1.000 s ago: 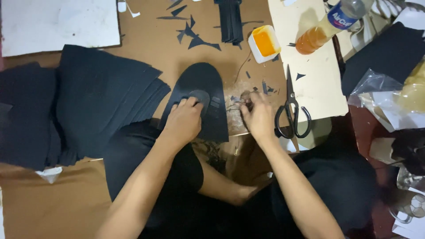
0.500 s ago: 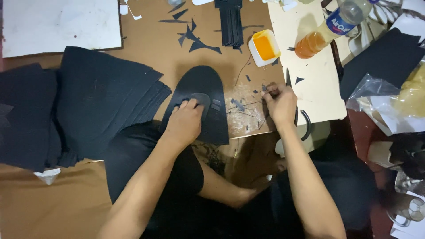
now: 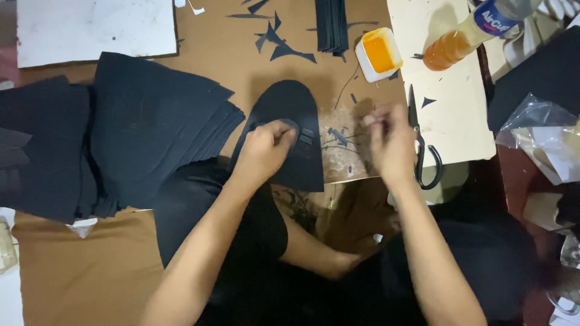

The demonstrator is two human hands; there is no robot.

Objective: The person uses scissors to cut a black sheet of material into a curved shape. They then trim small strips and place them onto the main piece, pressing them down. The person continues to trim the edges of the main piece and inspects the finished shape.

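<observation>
Head view: dark arch-shaped flat fabric piece (image 3: 290, 130) lies on the brown cardboard work surface (image 3: 229, 54), long axis roughly vertical in frame, rounded end pointing away from the person, straight edge toward them at the board's near edge. Left hand (image 3: 264, 151) rests on its middle, fingers curled and pressing down on the piece, not lifting it. Right hand (image 3: 389, 142) hovers just right of the piece, over a patch of clear crinkled film with dark scraps (image 3: 338, 145); it's motion-blurred, fingers look pinched together, can't tell what they hold, if anything. Black-handled scissors (image 3: 423, 154) lie just right of that hand on a cream sheet (image 3: 450, 121), partly covered by it. Stack of dark fabric sheets (image 3: 145, 127) sits left, its edge touching the arch piece. Further out: small white tub of orange paste (image 3: 377, 54), plastic bottle with amber liquid (image 3: 465, 39) cut off at the top edge, dark offcuts (image 3: 281, 42). Clear plastic bag (image 3: 544, 139) far right, contents unreadable.
</observation>
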